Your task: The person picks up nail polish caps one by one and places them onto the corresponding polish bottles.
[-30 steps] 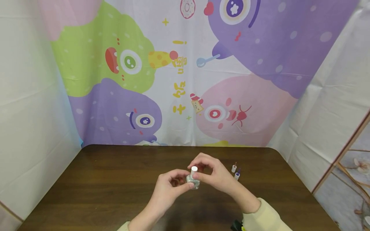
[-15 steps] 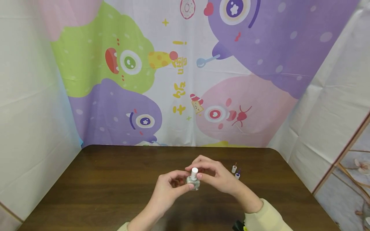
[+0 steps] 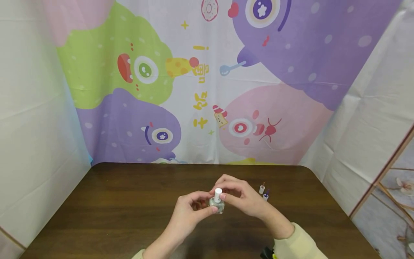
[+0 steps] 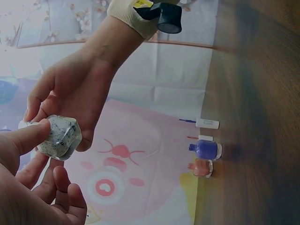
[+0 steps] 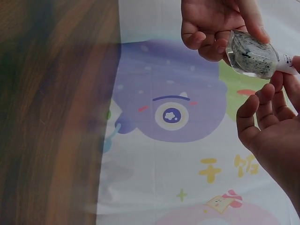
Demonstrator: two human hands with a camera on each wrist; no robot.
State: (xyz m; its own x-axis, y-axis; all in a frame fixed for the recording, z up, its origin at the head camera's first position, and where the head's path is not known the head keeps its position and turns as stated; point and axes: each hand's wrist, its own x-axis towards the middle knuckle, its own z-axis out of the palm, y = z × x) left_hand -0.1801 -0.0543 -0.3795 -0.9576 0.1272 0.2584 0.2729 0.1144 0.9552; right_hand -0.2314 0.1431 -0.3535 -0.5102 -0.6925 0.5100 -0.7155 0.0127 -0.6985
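Observation:
A clear nail polish bottle (image 3: pixel 220 207) with dark-speckled, pale contents is held above the table, its white cap (image 3: pixel 218 194) pointing up. My left hand (image 3: pixel 187 212) grips the glass body between thumb and fingers. At the cap, my right hand (image 3: pixel 245 199) pinches with thumb and fingertips. The right wrist view shows the speckled bottle (image 5: pixel 252 54) side-on, with the cap (image 5: pixel 286 63) seated at its neck. In the left wrist view the left thumb lies across the bottle (image 4: pixel 64 136), and the cap is mostly hidden behind it.
Two white caps with upright brushes, one reddish-brown (image 3: pixel 262 189) and one purple (image 3: pixel 266 196), stand on the brown table (image 3: pixel 123 208) at right. In the left wrist view, uncapped purple (image 4: pixel 206 149) and brownish-pink (image 4: pixel 201 168) polish bottles stand close by. A cartoon curtain (image 3: pixel 194 144) hangs behind.
My right hand has shifted slightly down and right, its thumb and fingers changing position on the cap. The left hand stays nearly still with the bottle.

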